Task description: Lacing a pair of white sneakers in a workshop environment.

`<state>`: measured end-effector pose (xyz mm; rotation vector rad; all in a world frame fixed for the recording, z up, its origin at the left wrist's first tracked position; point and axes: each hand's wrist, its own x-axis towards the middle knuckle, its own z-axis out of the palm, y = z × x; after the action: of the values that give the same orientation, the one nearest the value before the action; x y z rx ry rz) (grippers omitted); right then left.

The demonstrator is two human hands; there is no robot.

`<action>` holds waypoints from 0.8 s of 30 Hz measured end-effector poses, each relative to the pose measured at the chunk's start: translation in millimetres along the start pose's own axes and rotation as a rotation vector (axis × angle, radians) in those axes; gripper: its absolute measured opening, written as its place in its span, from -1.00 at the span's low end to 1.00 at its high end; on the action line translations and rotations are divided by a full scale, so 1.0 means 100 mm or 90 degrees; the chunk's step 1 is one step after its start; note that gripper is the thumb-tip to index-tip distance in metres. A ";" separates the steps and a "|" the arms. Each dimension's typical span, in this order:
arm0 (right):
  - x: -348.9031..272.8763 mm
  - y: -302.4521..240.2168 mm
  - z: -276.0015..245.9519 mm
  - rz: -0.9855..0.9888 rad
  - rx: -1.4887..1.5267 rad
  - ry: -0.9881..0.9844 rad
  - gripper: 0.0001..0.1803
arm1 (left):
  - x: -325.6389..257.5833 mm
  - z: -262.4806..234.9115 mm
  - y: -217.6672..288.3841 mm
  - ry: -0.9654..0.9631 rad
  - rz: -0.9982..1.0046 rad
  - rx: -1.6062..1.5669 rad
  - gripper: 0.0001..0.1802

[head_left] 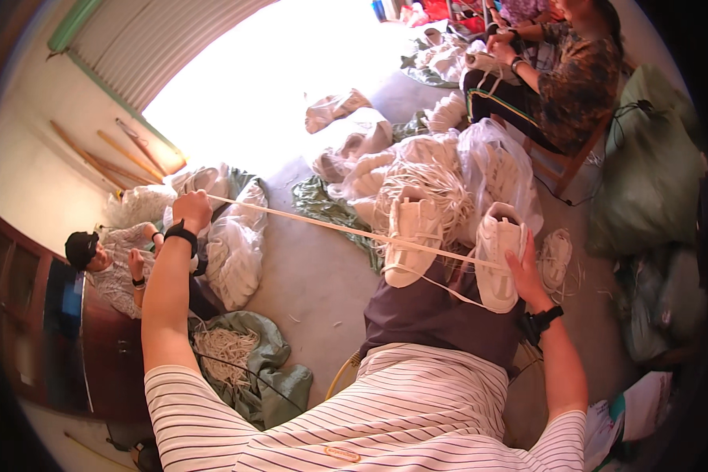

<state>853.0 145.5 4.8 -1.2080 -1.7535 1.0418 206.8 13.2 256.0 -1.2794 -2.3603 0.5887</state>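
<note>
My left hand (192,211) is raised at the left, closed in a fist around a cream shoelace (307,222). The lace runs taut across to a white sneaker (499,259) on my right thigh, and a second strand hangs lower near its front. Around that sneaker's right side my right hand (529,275) is wrapped, holding it upright with the toe toward me. Another white sneaker (414,236) rests on my left thigh, behind the stretched lace. A bundle of loose laces (429,185) lies just beyond it.
Clear plastic bags of shoes (240,252) lie on the floor ahead and left. A green sack of laces (226,350) sits by my left side. A single shoe (556,256) is at right, near large green sacks (645,181). Two other people sit working nearby.
</note>
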 end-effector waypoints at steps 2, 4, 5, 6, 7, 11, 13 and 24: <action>-0.01 -0.08 0.03 -0.006 0.005 -0.008 -0.15 | -0.03 -0.04 -0.17 -0.023 -0.019 -0.013 -0.75; -0.01 -0.08 0.06 0.006 0.026 -0.008 -0.17 | -0.02 0.00 -0.34 -0.043 -0.032 0.003 -0.74; 0.00 -0.06 0.08 -0.003 0.012 -0.008 -0.18 | -0.02 -0.04 -0.37 -0.080 -0.061 0.000 -0.71; 0.01 -0.04 0.10 -0.005 0.017 -0.014 -0.18 | 0.00 -0.02 -0.45 -0.083 -0.066 0.004 -0.71; 0.01 -0.04 0.11 0.000 0.018 -0.015 -0.19 | 0.03 0.03 -0.53 -0.093 -0.086 -0.012 -0.70; 0.02 -0.03 0.15 0.011 0.024 -0.016 -0.18 | 0.04 0.12 -0.67 -0.100 -0.144 -0.049 -0.65; 0.02 -0.02 0.16 0.008 0.016 -0.021 -0.19 | 0.04 0.12 -0.71 -0.094 -0.155 -0.062 -0.63; 0.09 0.01 0.18 0.013 0.026 -0.036 -0.19 | -0.06 0.32 -0.97 0.032 -0.140 -0.001 -0.70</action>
<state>834.7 150.7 -2.1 -1.1846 -1.7583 1.1288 127.0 -45.3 280.1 -1.0050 -2.4171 0.4795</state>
